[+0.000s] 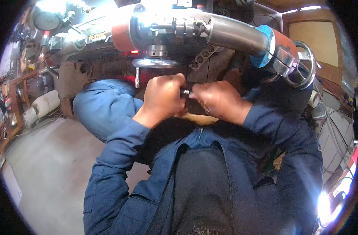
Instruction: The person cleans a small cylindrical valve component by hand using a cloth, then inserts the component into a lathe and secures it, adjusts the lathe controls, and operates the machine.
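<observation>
My left hand [163, 95] is closed in a fist in front of my chest. A small shiny metal piece [185, 92] bridges the gap between it and my right hand [219, 101], whose fingers are pinched at the other end. Most of that piece is hidden inside my hands, so its kind does not show. Just below both hands, across my lap, lies a pale wooden handle-like piece [199, 118]; its ends are covered. Whether either hand touches the wood I cannot tell.
Beyond my hands stretches a lathe-like machine with a metal handwheel [154, 63] and a larger wheel [304, 70] at right. A power strip [203, 57] sits behind. Cables [333, 129] hang at right. White containers [43, 106] lie left, beside shelving.
</observation>
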`<action>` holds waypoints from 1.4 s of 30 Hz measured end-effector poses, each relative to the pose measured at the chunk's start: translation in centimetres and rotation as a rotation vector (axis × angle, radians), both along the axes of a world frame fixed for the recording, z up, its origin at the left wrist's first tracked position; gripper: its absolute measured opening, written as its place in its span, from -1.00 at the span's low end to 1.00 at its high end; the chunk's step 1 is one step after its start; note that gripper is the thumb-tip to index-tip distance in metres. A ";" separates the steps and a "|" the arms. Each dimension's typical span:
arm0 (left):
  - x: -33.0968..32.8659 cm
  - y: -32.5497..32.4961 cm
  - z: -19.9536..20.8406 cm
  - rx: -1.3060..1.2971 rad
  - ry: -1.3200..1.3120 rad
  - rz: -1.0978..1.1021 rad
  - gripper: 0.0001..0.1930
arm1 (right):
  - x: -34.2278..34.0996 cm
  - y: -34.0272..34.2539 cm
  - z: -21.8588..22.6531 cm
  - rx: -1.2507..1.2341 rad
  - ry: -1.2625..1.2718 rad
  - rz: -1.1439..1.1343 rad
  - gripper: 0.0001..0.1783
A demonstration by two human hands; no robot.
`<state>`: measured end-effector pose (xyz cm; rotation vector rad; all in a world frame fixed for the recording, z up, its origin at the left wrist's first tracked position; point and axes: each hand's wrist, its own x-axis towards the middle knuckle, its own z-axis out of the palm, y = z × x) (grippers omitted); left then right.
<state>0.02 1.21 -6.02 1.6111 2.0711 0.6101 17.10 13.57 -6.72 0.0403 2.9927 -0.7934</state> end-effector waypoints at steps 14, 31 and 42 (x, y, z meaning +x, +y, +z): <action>-0.2 -0.3 -1.4 0.245 0.070 0.065 -0.74 | -1.6 0.1 3.3 -1.894 -0.771 -0.589 -0.62; 0.2 0.7 1.3 0.156 -0.463 0.193 -0.82 | -0.8 2.5 4.0 -0.364 0.142 -0.224 -0.85; 0.5 0.3 1.2 -0.029 -0.286 0.076 -0.69 | -1.2 2.2 3.6 -0.040 0.242 -0.062 -0.82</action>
